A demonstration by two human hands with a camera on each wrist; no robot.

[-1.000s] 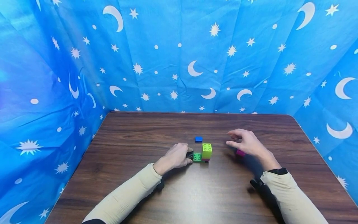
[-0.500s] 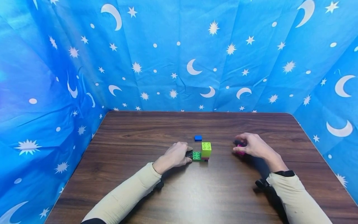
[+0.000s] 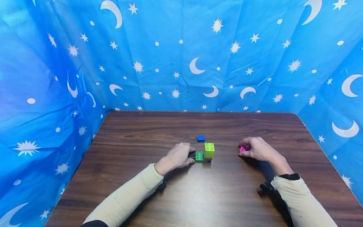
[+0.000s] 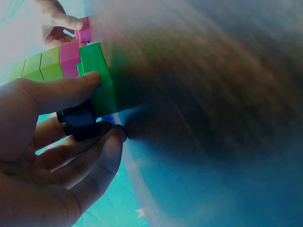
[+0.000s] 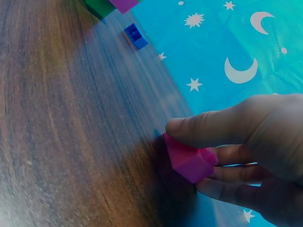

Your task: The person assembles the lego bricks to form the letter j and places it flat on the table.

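Observation:
My left hand [image 3: 177,156] grips the left end of a toy brick build, thumb and fingers around its black brick [image 4: 78,122]. That build has a green base brick [image 3: 199,156], and on its right end a pink brick [image 4: 70,59] sits under a stack of lime green bricks [image 3: 209,149]. Over on the right, my right hand [image 3: 259,149] pinches a loose magenta brick [image 5: 191,161] between thumb and fingers, low at the tabletop. The brick's studs face toward the palm in the right wrist view.
A small blue brick [image 3: 201,138] lies on the wood-grain table [image 3: 136,132] just behind the build, its hollow side showing in the right wrist view. A blue cloth [image 3: 164,56] with moons and stars hangs around the table's back and sides.
My right hand has moved down and slightly right to the magenta brick, and its fingers have closed on it. My left hand keeps its grip on the build.

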